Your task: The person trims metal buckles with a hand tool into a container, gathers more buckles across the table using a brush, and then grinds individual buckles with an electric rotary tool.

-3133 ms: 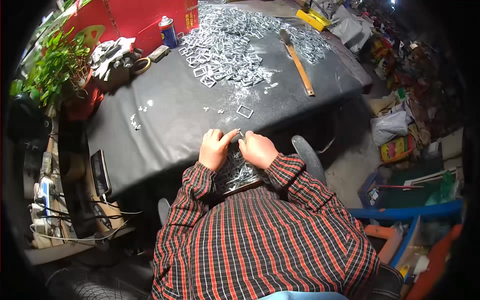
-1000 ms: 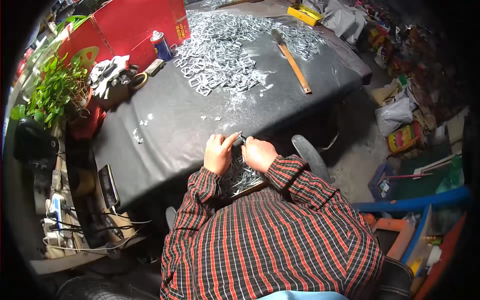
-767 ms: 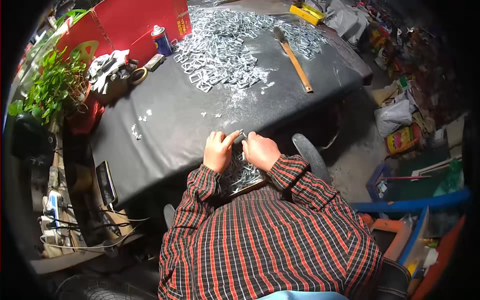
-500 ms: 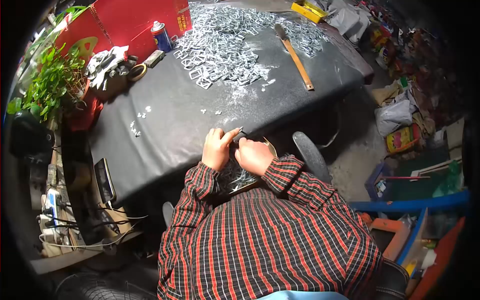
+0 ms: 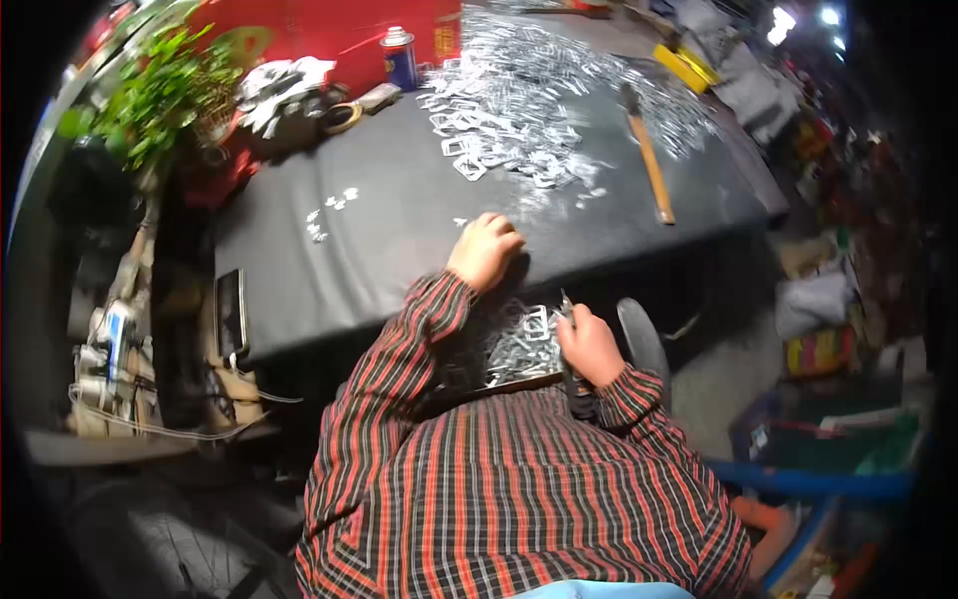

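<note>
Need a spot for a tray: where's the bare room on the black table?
Widest: table between the small white bits and left hand. Narrower: between brush and the table's right edge. Crowded: the back under the metal frame pile, and the back left, with spray can, tape roll and gloves.

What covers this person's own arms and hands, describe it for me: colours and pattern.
Both arms wear long, loose sleeves, black with red and whitish lines, reaching the wrists. The left hand and right hand are bare, ungloved.
</note>
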Demonstrator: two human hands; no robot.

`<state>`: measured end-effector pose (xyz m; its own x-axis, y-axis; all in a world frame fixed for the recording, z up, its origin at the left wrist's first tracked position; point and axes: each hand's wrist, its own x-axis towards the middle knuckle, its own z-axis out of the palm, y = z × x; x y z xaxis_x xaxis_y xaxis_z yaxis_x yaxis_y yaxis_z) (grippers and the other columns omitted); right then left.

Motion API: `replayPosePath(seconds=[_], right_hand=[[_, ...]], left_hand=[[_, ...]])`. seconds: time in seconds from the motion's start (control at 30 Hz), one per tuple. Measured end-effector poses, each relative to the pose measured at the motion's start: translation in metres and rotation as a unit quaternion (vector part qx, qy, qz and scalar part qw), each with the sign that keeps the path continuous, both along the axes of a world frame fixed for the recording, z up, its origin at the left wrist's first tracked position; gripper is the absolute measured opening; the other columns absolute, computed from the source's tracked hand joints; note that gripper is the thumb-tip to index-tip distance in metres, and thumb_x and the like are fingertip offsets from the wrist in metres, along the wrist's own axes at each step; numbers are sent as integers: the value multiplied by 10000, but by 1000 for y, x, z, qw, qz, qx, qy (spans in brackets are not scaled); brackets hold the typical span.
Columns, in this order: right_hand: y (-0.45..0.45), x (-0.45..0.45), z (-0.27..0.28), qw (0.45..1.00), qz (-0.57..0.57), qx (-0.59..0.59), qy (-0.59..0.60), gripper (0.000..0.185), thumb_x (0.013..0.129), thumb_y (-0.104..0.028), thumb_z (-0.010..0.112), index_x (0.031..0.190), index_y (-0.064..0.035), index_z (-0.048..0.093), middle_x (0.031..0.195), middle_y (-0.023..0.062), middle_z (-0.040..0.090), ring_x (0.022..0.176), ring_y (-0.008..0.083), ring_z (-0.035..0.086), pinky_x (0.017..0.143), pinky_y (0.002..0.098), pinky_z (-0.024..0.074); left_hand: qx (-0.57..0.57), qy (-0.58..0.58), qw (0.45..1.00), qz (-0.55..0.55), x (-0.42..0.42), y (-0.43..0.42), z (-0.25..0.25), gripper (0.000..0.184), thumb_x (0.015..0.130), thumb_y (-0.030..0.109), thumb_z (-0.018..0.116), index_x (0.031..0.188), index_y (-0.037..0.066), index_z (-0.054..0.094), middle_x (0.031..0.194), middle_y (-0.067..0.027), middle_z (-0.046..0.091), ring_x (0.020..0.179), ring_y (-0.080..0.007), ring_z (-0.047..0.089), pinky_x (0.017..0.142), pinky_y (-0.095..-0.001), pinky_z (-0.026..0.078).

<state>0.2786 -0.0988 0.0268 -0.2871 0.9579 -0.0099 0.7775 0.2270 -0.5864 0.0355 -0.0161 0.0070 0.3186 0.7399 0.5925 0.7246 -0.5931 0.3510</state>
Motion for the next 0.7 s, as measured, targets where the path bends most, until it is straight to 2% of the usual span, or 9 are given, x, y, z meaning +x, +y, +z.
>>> replayPosePath(seconds=[0.17, 0.23, 0.3, 0.37, 0.43, 0.5, 0.53, 0.67, 0.7], right_hand=[[-1, 10, -7, 997, 24, 27, 66, 278, 931, -233, 578, 859, 28, 518, 737, 301, 602, 724, 490, 605, 631, 544, 475], [16, 17, -5, 992, 32, 58, 103, 261, 931, -216, 582, 863, 26, 511, 714, 293, 589, 678, 469, 608, 605, 524, 474], [29, 16, -4, 987, 18, 59, 150, 248, 958, -201, 566, 845, 14, 516, 648, 201, 592, 572, 332, 604, 549, 446, 473], [52, -7, 28, 947, 4, -43, 320, 231, 994, -176, 501, 844, -6, 543, 667, 74, 563, 604, 170, 568, 560, 343, 469], [70, -49, 64, 829, -18, -136, 542, 216, 1005, -173, 484, 882, -12, 558, 728, 73, 587, 618, 164, 580, 570, 313, 490], [77, -95, 88, 756, -26, -157, 635, 213, 1003, -190, 497, 931, -1, 567, 751, 94, 588, 618, 164, 582, 583, 311, 511], [72, -120, 103, 749, 20, -123, 651, 218, 1001, -198, 503, 957, 0, 583, 743, 85, 589, 641, 173, 594, 600, 315, 516], [51, -136, 109, 909, 101, 26, 403, 239, 963, -214, 589, 1006, 20, 593, 799, 119, 629, 757, 226, 637, 693, 361, 531], [47, -115, 122, 927, 181, 206, 257, 273, 954, -225, 606, 1049, 30, 591, 808, 136, 636, 784, 260, 643, 721, 375, 528]], left_hand=[[-103, 101, 959, 244, -118, 8, -4, 156, 775, 89, 629, 911, 106, 704, 963, -111, 637, 1027, -328, 584, 845, -400, 523], [-225, 198, 861, 410, -186, -14, 20, 243, 772, 83, 651, 1008, 103, 703, 1035, -111, 639, 1061, -309, 585, 861, -403, 525], [-19, 75, 870, 488, -213, -62, 31, 300, 774, 64, 669, 1071, 101, 695, 1131, -130, 632, 1084, -312, 585, 888, -413, 519], [-82, 14, 886, 456, -188, -98, 72, 320, 774, 53, 682, 1090, 101, 687, 1210, -159, 616, 1112, -364, 569, 931, -417, 508], [-87, -72, 956, 269, -136, -123, 92, 389, 827, 115, 705, 1210, 96, 634, 1255, -139, 589, 1107, -360, 581, 927, -425, 494], [-255, -412, 868, 104, -65, -138, 93, 610, 818, 147, 756, 1369, 59, 510, 1313, -156, 549, 1152, -296, 572, 979, -381, 475], [-263, -405, 872, 86, -50, -141, 88, 610, 818, 147, 756, 1369, 59, 510, 1313, -156, 549, 1152, -296, 572, 979, -381, 475], [-226, -449, 863, 45, -24, -132, 80, 813, 777, 172, 814, 1441, -18, 386, 1325, -166, 520, 1195, -218, 529, 993, -354, 464], [-219, -414, 878, 99, -42, -132, 87, 828, 746, 160, 833, 1420, -45, 399, 1320, -169, 525, 1173, -214, 539, 975, -353, 475]])
